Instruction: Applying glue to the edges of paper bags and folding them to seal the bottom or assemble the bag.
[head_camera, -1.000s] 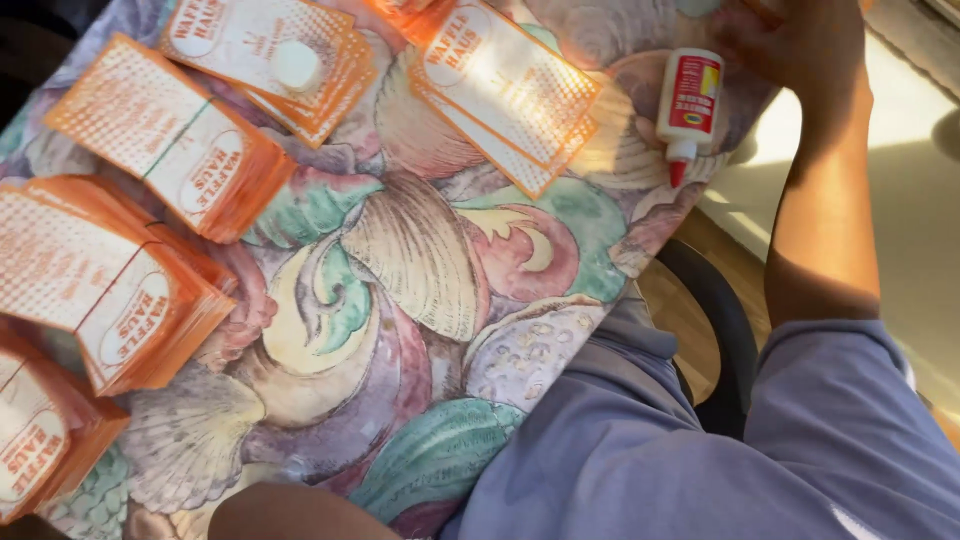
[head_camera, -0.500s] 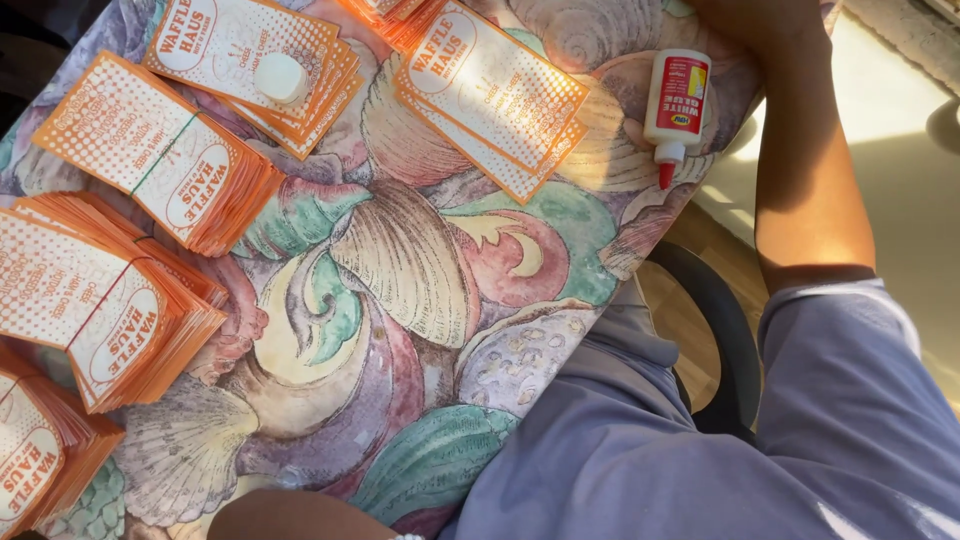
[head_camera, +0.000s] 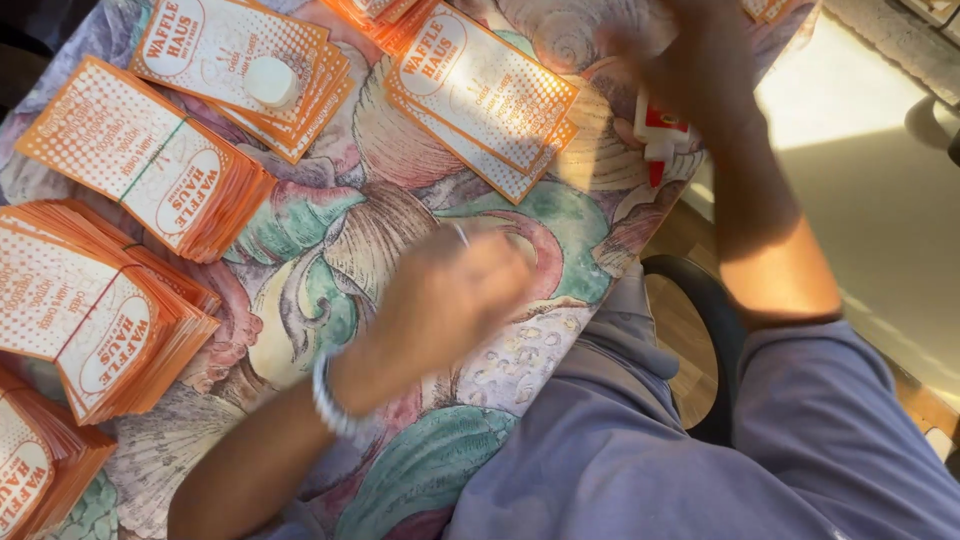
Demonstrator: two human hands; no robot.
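Observation:
My left hand (head_camera: pixel 450 300) hovers, blurred by motion, over the shell-patterned tablecloth (head_camera: pixel 430 470) in the middle; its fingers are loosely bent, nothing shows in it, and a pale bracelet sits on the wrist. My right hand (head_camera: pixel 690 70), also blurred, lies over the upper end of a small white glue bottle (head_camera: pixel 657 140) with a red label and red nozzle at the table's far right edge. Whether the fingers grip the bottle is hidden. A fanned stack of orange-and-white printed cards (head_camera: pixel 480 95) lies just left of the bottle.
More stacks of the same orange cards lie at the left: one with a white round cap on it (head_camera: pixel 235 65), one banded stack (head_camera: pixel 150 160), a thick one (head_camera: pixel 95 310) and one at the lower left corner (head_camera: pixel 30 470). My lap in blue-grey cloth (head_camera: pixel 700 440) and a dark chair edge (head_camera: pixel 715 330) are at the right.
My left hand has come up from the bottom edge to the middle of the table. My right hand has dropped onto the top of the glue bottle, which lies where it was.

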